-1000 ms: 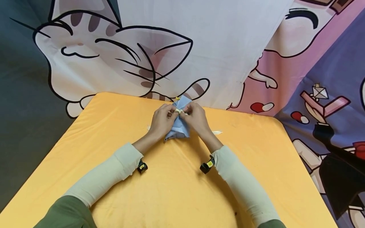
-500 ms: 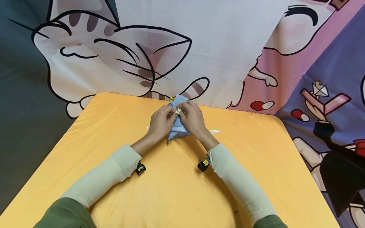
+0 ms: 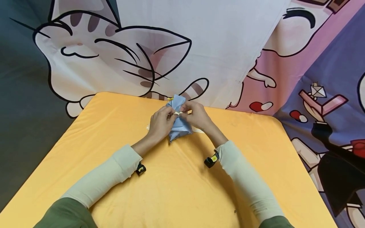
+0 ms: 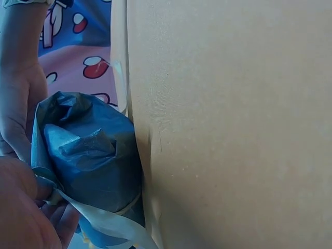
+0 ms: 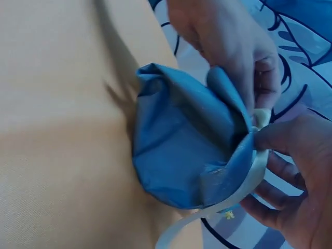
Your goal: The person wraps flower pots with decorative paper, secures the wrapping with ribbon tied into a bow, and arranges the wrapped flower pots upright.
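A bundle in blue wrapping (image 3: 181, 126) stands near the far edge of the table, in the middle of the head view. A cream ribbon (image 5: 233, 199) runs round its narrow part, its loose tails trailing down beside the wrapping. My left hand (image 3: 162, 122) pinches the ribbon at the front of the bundle between thumb and fingertips. From the other side my right hand (image 3: 197, 116) pinches it too, thumb against index finger, close to the left fingertips. The knot area between the hands is small and partly covered by fingers. Something yellow (image 3: 170, 99) peeks out at the bundle's far end.
The yellow-covered table (image 3: 176, 190) ends just behind the bundle. A cloth backdrop (image 3: 222, 47) printed with cartoon figures hangs there. One ribbon tail (image 3: 198, 130) lies on the table to the right of the bundle. A tiny dark speck (image 3: 235, 211) lies nearer the front.
The right hand first moved in toward the left, then its wrist swung back out to the right. The bundle's top has shifted slightly left. The right ribbon tail has slid inward.
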Demonstrator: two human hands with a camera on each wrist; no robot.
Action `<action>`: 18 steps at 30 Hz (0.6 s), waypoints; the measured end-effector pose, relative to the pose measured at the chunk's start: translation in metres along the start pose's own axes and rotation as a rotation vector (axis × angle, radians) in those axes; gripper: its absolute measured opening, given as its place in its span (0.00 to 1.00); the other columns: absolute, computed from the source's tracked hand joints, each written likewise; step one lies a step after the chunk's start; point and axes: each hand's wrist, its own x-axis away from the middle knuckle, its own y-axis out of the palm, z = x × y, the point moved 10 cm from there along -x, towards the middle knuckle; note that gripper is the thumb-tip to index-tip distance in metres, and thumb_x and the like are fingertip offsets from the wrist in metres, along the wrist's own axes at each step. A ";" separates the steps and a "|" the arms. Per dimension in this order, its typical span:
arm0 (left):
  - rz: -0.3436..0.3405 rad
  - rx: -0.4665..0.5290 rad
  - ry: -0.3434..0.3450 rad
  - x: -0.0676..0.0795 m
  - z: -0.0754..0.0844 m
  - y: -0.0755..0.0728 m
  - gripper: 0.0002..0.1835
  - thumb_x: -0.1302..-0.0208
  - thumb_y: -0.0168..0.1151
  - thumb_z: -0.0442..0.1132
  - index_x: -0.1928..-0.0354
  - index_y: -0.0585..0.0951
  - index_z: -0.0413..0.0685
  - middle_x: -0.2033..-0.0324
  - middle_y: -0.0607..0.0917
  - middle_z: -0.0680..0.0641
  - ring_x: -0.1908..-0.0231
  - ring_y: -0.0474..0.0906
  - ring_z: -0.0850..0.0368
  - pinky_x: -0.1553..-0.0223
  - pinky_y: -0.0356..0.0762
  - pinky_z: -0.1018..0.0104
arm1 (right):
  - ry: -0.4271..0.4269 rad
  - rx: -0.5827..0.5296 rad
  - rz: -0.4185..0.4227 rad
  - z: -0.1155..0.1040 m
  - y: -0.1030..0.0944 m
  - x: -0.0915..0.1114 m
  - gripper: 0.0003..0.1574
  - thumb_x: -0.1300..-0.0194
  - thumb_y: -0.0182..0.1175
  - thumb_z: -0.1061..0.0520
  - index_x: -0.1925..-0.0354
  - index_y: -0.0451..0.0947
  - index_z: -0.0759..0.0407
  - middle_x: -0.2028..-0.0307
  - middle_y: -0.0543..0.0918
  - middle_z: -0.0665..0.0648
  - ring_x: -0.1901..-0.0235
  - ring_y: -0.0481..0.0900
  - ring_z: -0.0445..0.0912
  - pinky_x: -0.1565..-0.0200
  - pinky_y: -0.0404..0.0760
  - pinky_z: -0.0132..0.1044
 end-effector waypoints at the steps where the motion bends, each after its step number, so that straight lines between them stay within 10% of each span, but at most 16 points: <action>1: 0.002 0.000 0.002 0.000 0.000 0.000 0.05 0.18 0.69 0.41 0.54 0.89 0.47 0.57 0.90 0.45 0.58 0.87 0.48 0.51 0.81 0.47 | -0.010 0.002 -0.003 0.000 0.001 0.000 0.03 0.23 0.68 0.63 0.54 0.86 0.59 0.53 0.89 0.59 0.48 0.88 0.54 0.46 0.90 0.51; 10: -0.001 -0.001 0.041 0.005 0.001 0.000 0.06 0.15 0.65 0.41 0.51 0.87 0.49 0.49 0.91 0.45 0.51 0.89 0.46 0.49 0.84 0.44 | -0.105 0.236 0.080 -0.008 0.018 -0.003 0.07 0.16 0.60 0.61 0.45 0.78 0.59 0.67 0.81 0.59 0.58 0.74 0.56 0.47 0.73 0.50; 18: -0.022 -0.003 0.054 0.004 0.000 -0.001 0.05 0.16 0.65 0.40 0.50 0.87 0.49 0.50 0.91 0.46 0.55 0.88 0.47 0.51 0.82 0.46 | -0.138 0.257 0.075 -0.014 0.022 -0.004 0.07 0.19 0.62 0.66 0.50 0.75 0.57 0.51 0.83 0.63 0.52 0.73 0.60 0.45 0.70 0.52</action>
